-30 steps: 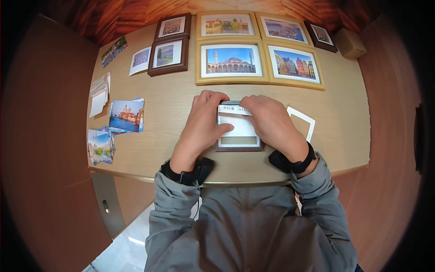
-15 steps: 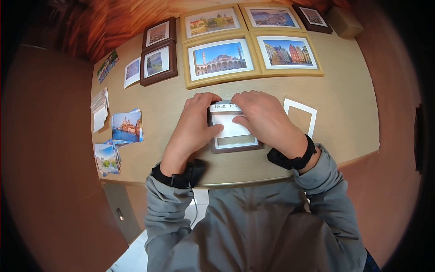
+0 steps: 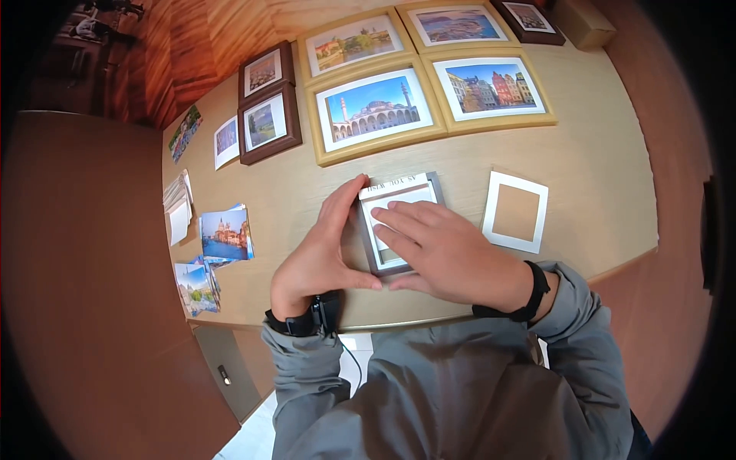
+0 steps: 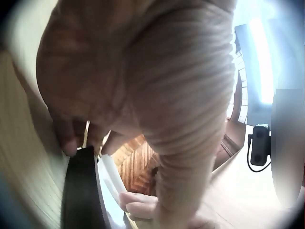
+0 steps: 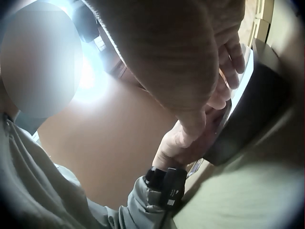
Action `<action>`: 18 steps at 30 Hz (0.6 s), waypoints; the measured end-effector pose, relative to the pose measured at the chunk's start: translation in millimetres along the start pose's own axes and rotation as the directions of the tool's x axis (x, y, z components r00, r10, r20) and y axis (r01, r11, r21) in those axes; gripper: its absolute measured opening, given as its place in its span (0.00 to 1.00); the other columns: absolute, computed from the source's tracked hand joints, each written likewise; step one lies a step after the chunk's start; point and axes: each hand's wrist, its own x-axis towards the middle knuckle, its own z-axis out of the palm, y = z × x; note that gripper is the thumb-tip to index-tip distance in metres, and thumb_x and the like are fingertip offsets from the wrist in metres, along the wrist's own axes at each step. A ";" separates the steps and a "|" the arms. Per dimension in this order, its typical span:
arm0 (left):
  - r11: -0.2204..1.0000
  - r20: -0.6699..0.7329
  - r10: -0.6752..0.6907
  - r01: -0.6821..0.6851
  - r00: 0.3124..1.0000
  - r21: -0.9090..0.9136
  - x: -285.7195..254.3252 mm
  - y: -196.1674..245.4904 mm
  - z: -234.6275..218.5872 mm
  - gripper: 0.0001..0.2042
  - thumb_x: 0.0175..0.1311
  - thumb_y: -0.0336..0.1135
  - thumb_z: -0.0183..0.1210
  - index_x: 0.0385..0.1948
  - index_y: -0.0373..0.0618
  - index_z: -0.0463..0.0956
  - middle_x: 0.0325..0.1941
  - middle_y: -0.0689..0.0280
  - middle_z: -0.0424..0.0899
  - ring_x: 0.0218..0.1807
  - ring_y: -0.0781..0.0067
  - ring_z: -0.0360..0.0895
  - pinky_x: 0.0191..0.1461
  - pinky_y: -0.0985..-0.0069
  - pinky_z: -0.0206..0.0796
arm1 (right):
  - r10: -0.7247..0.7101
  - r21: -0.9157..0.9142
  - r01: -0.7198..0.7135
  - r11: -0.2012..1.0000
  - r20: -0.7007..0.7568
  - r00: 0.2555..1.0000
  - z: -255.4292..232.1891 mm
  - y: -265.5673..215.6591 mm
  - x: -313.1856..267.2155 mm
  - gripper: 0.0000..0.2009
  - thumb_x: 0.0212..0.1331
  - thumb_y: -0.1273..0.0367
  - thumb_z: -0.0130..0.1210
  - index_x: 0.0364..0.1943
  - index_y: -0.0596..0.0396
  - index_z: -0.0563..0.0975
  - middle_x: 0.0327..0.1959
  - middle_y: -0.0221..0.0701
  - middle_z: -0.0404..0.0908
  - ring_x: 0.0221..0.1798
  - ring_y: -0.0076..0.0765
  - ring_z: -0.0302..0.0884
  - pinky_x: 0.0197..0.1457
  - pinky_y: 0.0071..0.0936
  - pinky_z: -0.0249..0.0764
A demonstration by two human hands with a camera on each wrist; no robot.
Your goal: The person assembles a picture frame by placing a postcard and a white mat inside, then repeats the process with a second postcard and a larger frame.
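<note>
A small dark picture frame (image 3: 362, 222) lies on the table before me, with a white mat and white card inside and a strip printed "AS YOU WISH" (image 3: 395, 184) along its far side. My left hand (image 3: 322, 257) is along its left side, fingertips by the far corner and thumb close to the near corner. Over the frame's middle my right hand (image 3: 456, 249) spreads its straight fingers across the white card, hiding part of it. Seen from the left wrist, the frame's dark side (image 4: 83, 191) stands below the fingers.
A loose white mat (image 3: 533, 218) lies to the right. Yellow-framed pictures (image 3: 383, 149) and brown-framed ones (image 3: 293, 126) line the back. Stacked photos (image 3: 226, 234) and white cards (image 3: 179, 215) lie on the left; a box (image 3: 586, 27) stands at the back right.
Both hands have come off the far edge; the left now lies along the frame's left side, the right over its middle. The frame is turned slightly. The view has tilted.
</note>
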 end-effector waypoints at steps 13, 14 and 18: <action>0.980 -0.095 -0.002 0.021 0.995 0.196 5.8 9.0 14.6 0.71 0.30 0.36 0.84 0.82 0.36 0.42 0.74 0.49 0.65 0.77 0.41 0.60 0.81 0.56 0.56 | 0.088 -0.174 -0.070 0.982 0.098 0.991 15.8 -9.2 -2.1 0.29 0.57 0.66 0.63 0.62 0.67 0.76 0.66 0.41 0.78 0.73 0.44 0.71 0.77 0.41 0.64; 0.981 -0.094 -0.006 0.024 0.996 0.191 5.8 7.9 14.9 0.71 0.30 0.36 0.84 0.82 0.36 0.42 0.74 0.49 0.65 0.77 0.41 0.60 0.81 0.56 0.56 | 0.078 -0.206 -0.059 0.977 0.089 0.993 16.7 -10.6 -2.8 0.28 0.58 0.66 0.61 0.62 0.68 0.77 0.65 0.42 0.78 0.72 0.45 0.72 0.77 0.40 0.65; 0.974 -0.107 -0.006 0.030 0.994 0.225 5.7 8.1 15.5 0.70 0.29 0.37 0.83 0.82 0.37 0.43 0.74 0.48 0.65 0.77 0.41 0.61 0.81 0.55 0.56 | 0.006 -0.298 0.032 0.954 0.126 0.992 12.8 -14.4 -4.9 0.27 0.58 0.68 0.56 0.61 0.71 0.77 0.61 0.47 0.79 0.68 0.48 0.74 0.74 0.39 0.68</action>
